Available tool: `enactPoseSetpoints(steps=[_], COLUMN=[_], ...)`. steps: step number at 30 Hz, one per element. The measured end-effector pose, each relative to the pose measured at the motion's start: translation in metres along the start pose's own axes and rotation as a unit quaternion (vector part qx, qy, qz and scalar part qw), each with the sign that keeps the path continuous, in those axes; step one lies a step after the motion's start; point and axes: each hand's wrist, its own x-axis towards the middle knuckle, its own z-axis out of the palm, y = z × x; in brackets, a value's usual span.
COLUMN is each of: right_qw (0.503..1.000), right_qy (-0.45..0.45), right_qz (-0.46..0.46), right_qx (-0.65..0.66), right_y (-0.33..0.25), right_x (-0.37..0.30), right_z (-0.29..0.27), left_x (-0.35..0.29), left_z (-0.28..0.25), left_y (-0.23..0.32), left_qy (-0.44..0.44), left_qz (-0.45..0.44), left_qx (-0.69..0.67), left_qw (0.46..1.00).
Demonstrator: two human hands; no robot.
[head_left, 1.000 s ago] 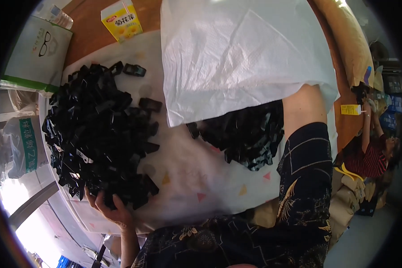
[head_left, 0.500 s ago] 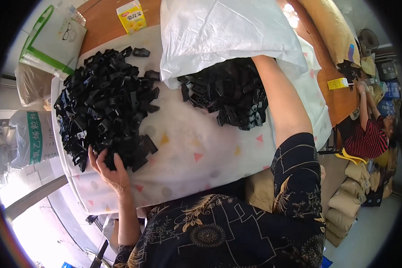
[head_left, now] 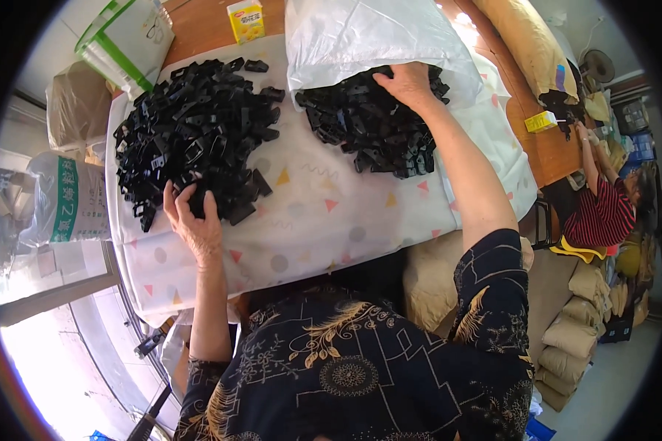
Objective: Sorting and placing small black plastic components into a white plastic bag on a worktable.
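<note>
Two heaps of small black plastic parts lie on a pale tablecloth. My left hand (head_left: 197, 229) is at the near edge of the left heap (head_left: 191, 132), its fingers and thumb curled round a black plastic part (head_left: 196, 203). The right heap (head_left: 375, 128) spreads out from the mouth of a white woven bag (head_left: 379, 37). Just under the bag's edge, my right hand (head_left: 408, 84) rests over this heap, palm down with fingers stretched to the left. I see nothing held in it, though some fingertips are partly hidden.
A yellow carton (head_left: 246, 21) stands behind the left heap, near a white-and-green bag (head_left: 129, 48). Clear plastic bags (head_left: 70, 195) sit at the left. At the right are another yellow carton (head_left: 541, 122), a long tan sack (head_left: 533, 44) and a co-worker in a striped top (head_left: 603, 209).
My right hand, hidden inside the white bag before, now shows at its mouth over the right heap. My left hand keeps its curled pose by the left heap. The whole view has shifted.
</note>
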Motion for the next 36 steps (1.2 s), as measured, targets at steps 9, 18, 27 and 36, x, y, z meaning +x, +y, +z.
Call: enactPoseSetpoints(steps=[9, 18, 27, 36], right_qw=[0.938, 0.873, 0.89, 0.888], right_qy=[-0.071, -0.168, -0.114, -0.077], right_qz=[0.107, 0.056, 0.083, 0.173], right_qx=[0.321, 0.455, 0.433, 0.42], right_y=[-0.056, -0.171, -0.177, -0.186], right_x=[-0.038, -0.143, -0.177, -0.17], right_z=[-0.093, -0.135, -0.123, -0.122], left_x=[-0.011, -0.008, 0.005, 0.011], left_z=[-0.002, -0.003, 0.011, 0.035], left_y=[0.0, 0.007, 0.07, 0.084], left_qy=[0.005, 0.076, -0.175, -0.261], left_qz=[0.019, 0.048, 0.317, 0.395], left_qx=[0.086, 0.036, 0.128, 0.18], left_qw=[0.996, 0.995, 0.923, 0.862])
